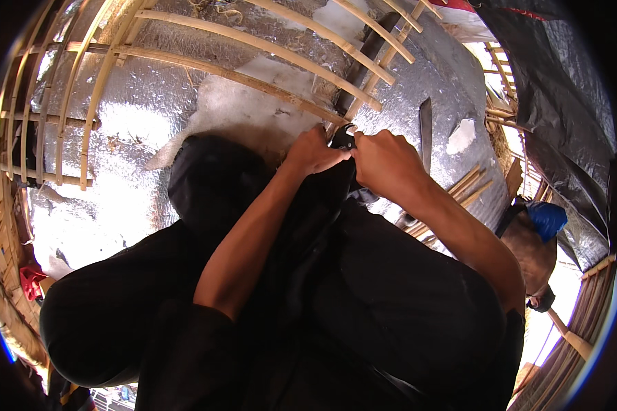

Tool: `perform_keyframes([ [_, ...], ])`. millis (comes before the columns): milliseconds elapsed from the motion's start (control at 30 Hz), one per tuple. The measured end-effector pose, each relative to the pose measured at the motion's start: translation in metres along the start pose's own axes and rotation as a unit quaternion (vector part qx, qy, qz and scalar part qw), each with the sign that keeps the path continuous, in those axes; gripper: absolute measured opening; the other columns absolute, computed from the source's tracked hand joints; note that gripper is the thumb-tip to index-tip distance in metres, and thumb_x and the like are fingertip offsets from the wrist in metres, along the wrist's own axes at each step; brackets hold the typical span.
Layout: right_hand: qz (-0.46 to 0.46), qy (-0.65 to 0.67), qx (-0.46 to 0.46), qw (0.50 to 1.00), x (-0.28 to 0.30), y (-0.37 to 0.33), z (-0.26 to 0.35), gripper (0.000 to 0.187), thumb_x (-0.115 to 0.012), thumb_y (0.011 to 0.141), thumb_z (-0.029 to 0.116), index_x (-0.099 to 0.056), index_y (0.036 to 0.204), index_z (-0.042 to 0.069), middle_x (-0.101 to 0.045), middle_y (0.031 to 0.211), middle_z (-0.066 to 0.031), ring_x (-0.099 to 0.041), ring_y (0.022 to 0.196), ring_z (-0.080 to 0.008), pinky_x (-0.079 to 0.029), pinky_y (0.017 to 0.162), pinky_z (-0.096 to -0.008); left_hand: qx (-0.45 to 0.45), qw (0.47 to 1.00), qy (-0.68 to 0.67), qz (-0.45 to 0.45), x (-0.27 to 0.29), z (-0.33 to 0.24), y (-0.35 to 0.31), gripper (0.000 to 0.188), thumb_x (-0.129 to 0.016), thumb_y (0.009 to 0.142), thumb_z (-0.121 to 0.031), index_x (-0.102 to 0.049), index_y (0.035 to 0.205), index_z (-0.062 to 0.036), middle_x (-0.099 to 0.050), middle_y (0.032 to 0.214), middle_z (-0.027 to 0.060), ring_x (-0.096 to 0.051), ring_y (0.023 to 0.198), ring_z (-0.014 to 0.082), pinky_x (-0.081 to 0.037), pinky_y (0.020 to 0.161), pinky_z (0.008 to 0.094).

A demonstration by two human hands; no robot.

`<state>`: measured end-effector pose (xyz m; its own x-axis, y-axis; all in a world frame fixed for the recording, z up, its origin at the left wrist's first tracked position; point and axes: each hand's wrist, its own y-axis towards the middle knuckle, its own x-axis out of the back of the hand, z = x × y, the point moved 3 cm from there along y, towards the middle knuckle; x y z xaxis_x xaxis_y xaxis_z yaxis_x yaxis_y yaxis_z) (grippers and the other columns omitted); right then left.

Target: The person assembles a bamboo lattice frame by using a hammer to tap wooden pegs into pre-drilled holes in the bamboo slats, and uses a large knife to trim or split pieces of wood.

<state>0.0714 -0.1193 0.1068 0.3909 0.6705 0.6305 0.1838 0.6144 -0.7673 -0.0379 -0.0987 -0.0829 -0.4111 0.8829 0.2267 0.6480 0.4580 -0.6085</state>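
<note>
A lattice of split bamboo strips [253, 46] lies in front of me, its near right corner at my hands. At that corner a short black strip [342, 136] loops up by the bamboo, between my two hands. My left hand [314, 152] has its fingers curled and its thumb pressed toward the strip. From the right, my right hand [391, 163] is closed in a fist-like pinch at the same spot. Both hands almost touch there. The fingertips and the strip's ends are partly hidden, and my black-clad knees [216, 175] rise just below.
Shiny silver sheeting [130, 130] covers the floor. A long dark flat blade-like piece [426, 133] lies right of my hands, near loose bamboo sticks [467, 183]. Another bamboo grid [51, 116] stands left. Black tarp [562, 116] hangs right, above a person [533, 250] with a blue item.
</note>
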Motion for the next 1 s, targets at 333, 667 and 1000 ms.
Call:
perform_keyframes([
  [333, -0.027, 0.010, -0.027, 0.999, -0.006, -0.002, -0.001, 0.021, -0.071, 0.079, 0.006, -0.069, 0.097, -0.004, -0.072, 0.091, -0.0253, -0.073, 0.089, -0.0418, -0.060, 0.077, -0.0482, 0.144, 0.986, 0.073, -0.035, 0.002, -0.033, -0.011, 0.063, -0.082, 0.070, -0.041, -0.069, 0.109, 0.0053, -0.072, 0.107, 0.0294, -0.071, 0.104, 0.0450, -0.058, 0.091, 0.0498],
  [667, -0.031, 0.008, -0.060, 0.998, -0.029, -0.009, -0.002, 0.030, -0.071, 0.081, 0.007, -0.063, 0.108, -0.005, -0.071, 0.093, -0.0248, -0.073, 0.087, -0.0423, -0.060, 0.075, -0.0486, 0.130, 0.987, 0.087, -0.046, 0.004, -0.039, -0.013, 0.048, -0.073, 0.082, -0.036, -0.071, 0.106, 0.0051, -0.071, 0.106, 0.0322, -0.069, 0.105, 0.0472, -0.057, 0.091, 0.0495],
  [1000, -0.152, -0.018, -0.051, 0.987, -0.063, -0.019, 0.001, 0.032, -0.059, 0.100, 0.023, -0.058, 0.125, 0.002, -0.066, 0.085, -0.0274, -0.071, 0.075, -0.0480, -0.058, 0.064, -0.0544, 0.157, 0.983, 0.077, -0.059, 0.003, -0.044, -0.014, 0.038, -0.076, 0.076, -0.020, -0.073, 0.106, 0.0016, -0.072, 0.111, 0.0269, -0.070, 0.109, 0.0433, -0.058, 0.093, 0.0490],
])
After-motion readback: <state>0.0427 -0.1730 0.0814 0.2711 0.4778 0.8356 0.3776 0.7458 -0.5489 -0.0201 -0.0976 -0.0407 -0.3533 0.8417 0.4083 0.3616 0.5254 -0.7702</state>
